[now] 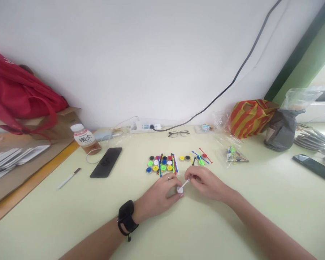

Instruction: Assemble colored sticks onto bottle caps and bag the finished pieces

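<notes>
Fingers (175,197) of the left hand (158,193) are closed around a small white disc (180,190), which is on the table (162,231) or just above it; I cannot tell which. The right hand (206,180) pinches a thin white pointer (184,183), and the other end of this pointer meets the disc. Beyond the 2 hands lie coloured discs (164,162), with coloured arrows (173,164) over and beside them.
</notes>
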A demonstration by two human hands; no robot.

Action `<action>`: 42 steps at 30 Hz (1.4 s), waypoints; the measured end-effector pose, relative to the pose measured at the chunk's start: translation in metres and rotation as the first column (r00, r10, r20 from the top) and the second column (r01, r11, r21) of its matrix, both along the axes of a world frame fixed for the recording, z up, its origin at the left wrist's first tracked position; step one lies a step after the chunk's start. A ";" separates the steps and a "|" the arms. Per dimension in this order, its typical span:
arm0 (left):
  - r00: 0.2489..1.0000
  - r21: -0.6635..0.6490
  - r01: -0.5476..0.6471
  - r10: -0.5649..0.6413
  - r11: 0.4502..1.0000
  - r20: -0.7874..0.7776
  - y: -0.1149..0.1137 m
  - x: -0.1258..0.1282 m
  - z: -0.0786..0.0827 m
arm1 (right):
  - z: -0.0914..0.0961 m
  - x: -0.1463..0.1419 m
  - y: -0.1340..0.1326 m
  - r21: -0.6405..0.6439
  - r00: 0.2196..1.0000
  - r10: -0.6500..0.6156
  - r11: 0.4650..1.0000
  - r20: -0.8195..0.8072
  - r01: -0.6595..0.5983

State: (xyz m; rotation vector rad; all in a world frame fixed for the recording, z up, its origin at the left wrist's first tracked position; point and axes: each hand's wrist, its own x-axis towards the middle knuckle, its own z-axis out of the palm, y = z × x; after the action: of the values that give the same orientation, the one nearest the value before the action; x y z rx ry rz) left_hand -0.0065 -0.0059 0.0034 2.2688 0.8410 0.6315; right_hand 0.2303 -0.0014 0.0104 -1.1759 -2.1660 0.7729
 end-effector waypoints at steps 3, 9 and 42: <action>1.000 0.002 -0.015 0.015 1.000 0.008 0.001 0.000 0.000 | 0.003 0.000 -0.003 -0.034 0.998 0.043 0.998 -0.041 -0.044; 0.992 -0.110 -0.100 0.108 0.989 0.071 0.002 0.003 0.001 | 0.006 0.000 -0.004 -0.109 0.996 0.025 0.993 -0.090 -0.035; 0.883 -0.372 -0.084 0.242 0.924 0.402 0.008 0.005 -0.003 | 0.005 -0.014 -0.011 -0.255 0.930 -0.010 0.963 -0.367 -0.091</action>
State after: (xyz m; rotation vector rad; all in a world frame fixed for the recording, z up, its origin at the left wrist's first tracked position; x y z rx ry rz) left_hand -0.0010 0.0021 0.0005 1.6553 0.8430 0.9535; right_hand 0.2164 -0.0120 0.0153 -1.0162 -1.8195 1.2308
